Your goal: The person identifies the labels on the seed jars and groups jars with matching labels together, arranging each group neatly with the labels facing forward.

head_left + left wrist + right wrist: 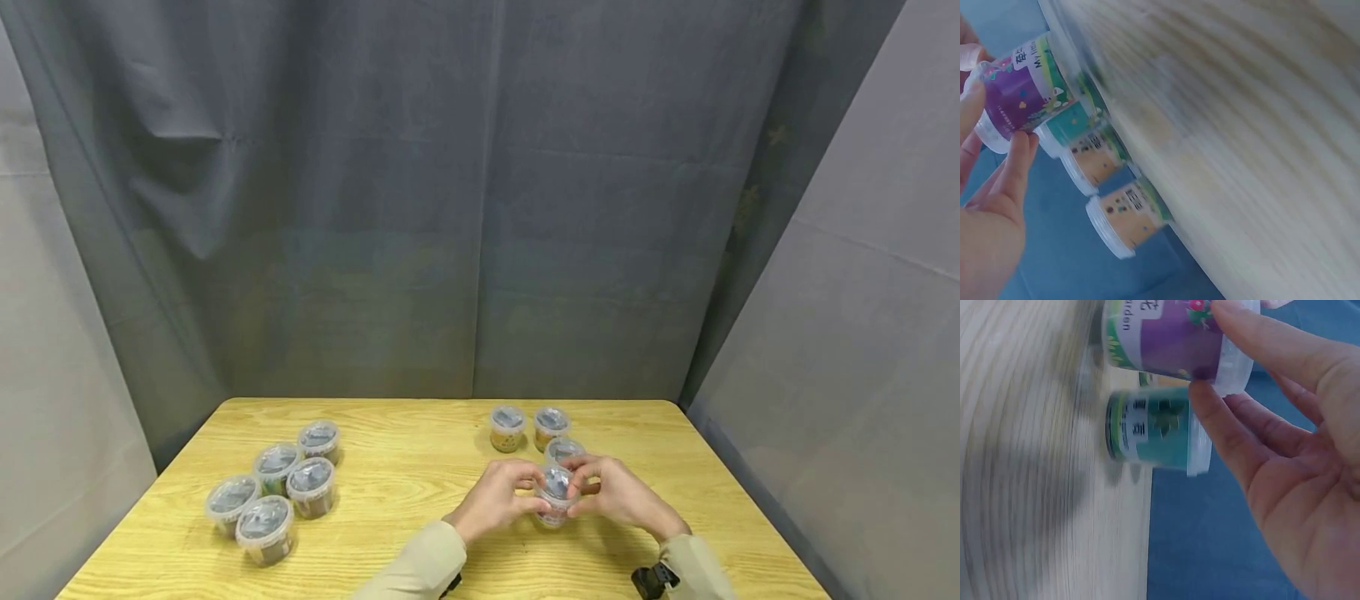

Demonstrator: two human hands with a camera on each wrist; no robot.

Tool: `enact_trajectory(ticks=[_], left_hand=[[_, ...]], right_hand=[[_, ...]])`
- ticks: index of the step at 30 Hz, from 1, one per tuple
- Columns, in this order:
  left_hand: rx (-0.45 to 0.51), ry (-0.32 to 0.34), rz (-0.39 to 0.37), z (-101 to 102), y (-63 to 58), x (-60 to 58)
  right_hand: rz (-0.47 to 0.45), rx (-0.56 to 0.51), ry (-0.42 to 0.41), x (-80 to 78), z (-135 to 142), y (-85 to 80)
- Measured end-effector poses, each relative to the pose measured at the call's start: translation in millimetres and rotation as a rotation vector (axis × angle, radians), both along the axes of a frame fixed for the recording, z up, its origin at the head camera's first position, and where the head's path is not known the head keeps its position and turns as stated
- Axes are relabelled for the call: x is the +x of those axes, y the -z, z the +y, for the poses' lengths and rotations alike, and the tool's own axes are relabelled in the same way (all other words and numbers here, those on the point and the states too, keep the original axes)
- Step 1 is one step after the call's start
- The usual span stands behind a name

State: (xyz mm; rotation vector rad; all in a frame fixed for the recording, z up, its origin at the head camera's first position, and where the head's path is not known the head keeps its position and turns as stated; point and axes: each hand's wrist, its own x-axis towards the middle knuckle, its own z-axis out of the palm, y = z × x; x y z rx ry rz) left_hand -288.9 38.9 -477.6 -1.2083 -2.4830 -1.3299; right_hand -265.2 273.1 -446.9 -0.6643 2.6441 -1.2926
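A small tub with a purple label (1015,94) and a clear lid is held between both hands. My left hand (497,502) grips its lid rim from the left, thumb and fingers on the edge. From the other side my right hand (621,497) holds the same rim with thumb and fingers. Right behind it stands a teal-labelled tub (1166,428), upright on the table. Beyond that are two orange-labelled tubs, one at the left (507,430) and one at the right (551,427). Whether the purple tub's base touches the table, I cannot tell.
Several more lidded tubs (311,490) stand grouped on the left of the wooden table (405,467). A grey curtain (360,250) hangs behind the table's far edge, with pale cloth walls (847,333) at the sides.
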Motion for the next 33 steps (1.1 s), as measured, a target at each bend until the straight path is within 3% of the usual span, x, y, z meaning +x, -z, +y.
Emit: enact_trajectory(ticks=[9,18,23,33], left_hand=[[-0.093,0.013,-0.097,21.8,-1.2,3.9],[-0.126,0.002,-0.023,32.9,3.5,2.7],[-0.128,0.001,0.012,37.4,6.8,2.6],[-0.102,0.02,-0.021,37.6,7.1,6.2]], right_hand=[[-0.048,0.025,-0.038,5.1,23.9,-0.1],[-0.041,0.034,-0.043,5.7,36.6,4.2],[-0.08,0.031,-0.031,6.6,40.9,4.5],[-0.083,0.025,-0.046,7.3,42.6,4.9]])
